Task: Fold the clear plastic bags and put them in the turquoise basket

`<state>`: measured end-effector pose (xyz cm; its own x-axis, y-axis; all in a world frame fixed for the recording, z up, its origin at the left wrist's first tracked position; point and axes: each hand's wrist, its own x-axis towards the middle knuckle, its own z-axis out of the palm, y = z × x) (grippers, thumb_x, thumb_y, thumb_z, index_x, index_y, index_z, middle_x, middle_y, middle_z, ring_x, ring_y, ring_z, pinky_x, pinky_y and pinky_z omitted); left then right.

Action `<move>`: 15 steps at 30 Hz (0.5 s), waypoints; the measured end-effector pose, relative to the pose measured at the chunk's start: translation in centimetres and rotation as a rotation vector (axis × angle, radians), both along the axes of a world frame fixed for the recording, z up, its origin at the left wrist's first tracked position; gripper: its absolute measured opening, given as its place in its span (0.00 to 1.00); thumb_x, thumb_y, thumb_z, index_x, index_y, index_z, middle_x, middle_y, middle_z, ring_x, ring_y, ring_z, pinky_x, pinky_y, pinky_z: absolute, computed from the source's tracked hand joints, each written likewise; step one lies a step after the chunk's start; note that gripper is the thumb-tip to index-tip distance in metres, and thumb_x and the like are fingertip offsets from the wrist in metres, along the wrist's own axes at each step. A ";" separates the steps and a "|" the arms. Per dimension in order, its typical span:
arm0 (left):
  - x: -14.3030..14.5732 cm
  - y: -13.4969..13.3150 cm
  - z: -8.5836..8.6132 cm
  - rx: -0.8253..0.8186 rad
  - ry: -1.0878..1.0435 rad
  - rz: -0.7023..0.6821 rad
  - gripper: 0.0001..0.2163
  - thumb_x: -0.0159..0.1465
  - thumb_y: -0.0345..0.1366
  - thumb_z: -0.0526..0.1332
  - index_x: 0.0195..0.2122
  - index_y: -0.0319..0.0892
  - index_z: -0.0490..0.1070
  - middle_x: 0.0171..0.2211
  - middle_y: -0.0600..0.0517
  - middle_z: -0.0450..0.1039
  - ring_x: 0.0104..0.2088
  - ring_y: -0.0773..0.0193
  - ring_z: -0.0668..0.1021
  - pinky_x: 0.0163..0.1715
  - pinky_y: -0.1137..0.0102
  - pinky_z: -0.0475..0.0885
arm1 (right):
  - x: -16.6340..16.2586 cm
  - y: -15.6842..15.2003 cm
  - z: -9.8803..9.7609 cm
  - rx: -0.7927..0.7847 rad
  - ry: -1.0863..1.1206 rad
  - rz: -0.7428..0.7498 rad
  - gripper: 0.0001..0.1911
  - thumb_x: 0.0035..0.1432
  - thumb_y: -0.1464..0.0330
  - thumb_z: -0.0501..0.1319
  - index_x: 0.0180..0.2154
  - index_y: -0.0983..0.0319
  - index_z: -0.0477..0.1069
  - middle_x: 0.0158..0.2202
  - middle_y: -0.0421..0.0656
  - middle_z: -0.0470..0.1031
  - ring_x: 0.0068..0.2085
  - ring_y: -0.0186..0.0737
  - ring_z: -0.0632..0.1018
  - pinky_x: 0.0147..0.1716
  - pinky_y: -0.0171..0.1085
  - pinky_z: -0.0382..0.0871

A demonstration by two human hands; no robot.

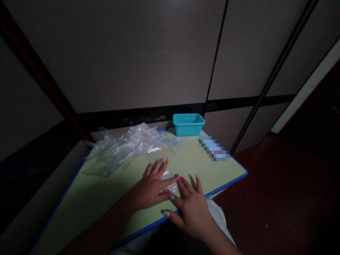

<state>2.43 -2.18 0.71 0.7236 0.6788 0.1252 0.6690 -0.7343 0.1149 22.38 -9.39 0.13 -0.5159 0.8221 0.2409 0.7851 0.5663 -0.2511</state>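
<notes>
Held the left hand point(151, 189) palm down over the bag point(173, 187), open and flat, with three fingers fanned toward the far side of the tabletop point(186, 159). Stretched its index finger rightward across the bag and pointed its thumb the same way on the near side. Had the left forearm point(111, 219) slanting in from the lower left, in line with the wrist.

Set the right hand point(193, 210) just beside, also open and palm down, at the right of the bag. Angled its index finger leftward, to a tip by the left thumb. Had another fingertip by the left index tip, touching or overlapping; could not tell which. Pointed the little finger away, apart from the others, and stuck the thumb out leftward near the tabletop's blue edge. Ran the right forearm point(220, 241) up from the lower right.

Had the bag on the near part of the tabletop, between the hands and partly hidden under the fingers. Could not tell the pressure on it.

Saw loose plastic point(138, 141) heaped at the far left, with a packet point(176, 142) near its right end. Saw a blue tub point(188, 129) at the far edge and a pixelated item point(214, 148) toward the right.
</notes>
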 end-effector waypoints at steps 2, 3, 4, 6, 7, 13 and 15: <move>0.0 -0.1 0.1 0.008 0.025 0.028 0.27 0.62 0.54 0.52 0.61 0.61 0.49 0.67 0.51 0.27 0.64 0.41 0.39 0.56 0.43 0.42 | 0.0 0.0 0.2 -0.021 -0.004 0.004 0.29 0.58 0.46 0.46 0.57 0.48 0.60 0.62 0.55 0.54 0.64 0.53 0.51 0.55 0.64 0.27; 0.1 -0.2 0.1 0.010 0.034 0.040 0.27 0.62 0.53 0.52 0.62 0.60 0.48 0.67 0.50 0.27 0.64 0.42 0.38 0.56 0.43 0.42 | 0.0 -0.1 0.3 -0.030 -0.005 0.005 0.29 0.58 0.45 0.46 0.57 0.48 0.60 0.62 0.55 0.53 0.64 0.53 0.50 0.55 0.64 0.27; 0.1 -0.3 0.2 0.008 0.041 0.049 0.27 0.62 0.53 0.52 0.62 0.60 0.48 0.67 0.50 0.27 0.64 0.42 0.38 0.57 0.43 0.42 | 0.0 0.0 0.3 -0.038 -0.006 0.004 0.30 0.58 0.45 0.45 0.57 0.48 0.59 0.63 0.55 0.51 0.64 0.53 0.50 0.55 0.64 0.27; 0.3 -0.4 0.3 0.004 0.045 0.060 0.27 0.62 0.52 0.53 0.62 0.59 0.49 0.67 0.49 0.28 0.64 0.42 0.38 0.57 0.43 0.42 | 0.1 0.0 0.4 -0.052 -0.007 0.002 0.30 0.57 0.44 0.45 0.57 0.48 0.59 0.64 0.54 0.48 0.64 0.53 0.50 0.55 0.64 0.27; 0.3 -0.4 0.4 0.002 0.045 0.062 0.27 0.62 0.52 0.53 0.62 0.58 0.49 0.67 0.49 0.28 0.64 0.42 0.38 0.56 0.43 0.42 | 0.1 0.0 0.4 -0.058 -0.008 0.002 0.30 0.57 0.44 0.45 0.57 0.47 0.60 0.64 0.54 0.47 0.64 0.53 0.50 0.55 0.64 0.26; 0.5 -0.5 0.8 -0.012 0.057 0.047 0.27 0.63 0.53 0.51 0.62 0.55 0.51 0.66 0.46 0.28 0.64 0.41 0.37 0.56 0.42 0.42 | 0.0 0.1 0.7 -0.101 -0.031 -0.008 0.30 0.57 0.45 0.46 0.57 0.48 0.59 0.64 0.52 0.46 0.64 0.55 0.50 0.55 0.64 0.26; 0.5 -0.4 0.6 -0.009 0.065 0.052 0.27 0.63 0.53 0.51 0.62 0.55 0.50 0.66 0.45 0.27 0.64 0.42 0.37 0.56 0.43 0.42 | -0.1 0.0 0.8 -0.111 -0.039 -0.011 0.31 0.56 0.44 0.47 0.58 0.48 0.58 0.64 0.53 0.45 0.64 0.55 0.48 0.55 0.64 0.26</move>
<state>2.88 -2.62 1.35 0.6938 0.7165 0.0729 0.7124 -0.6976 0.0762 22.28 -9.39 0.90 -0.5136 0.8485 0.1274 0.8018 0.5275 -0.2808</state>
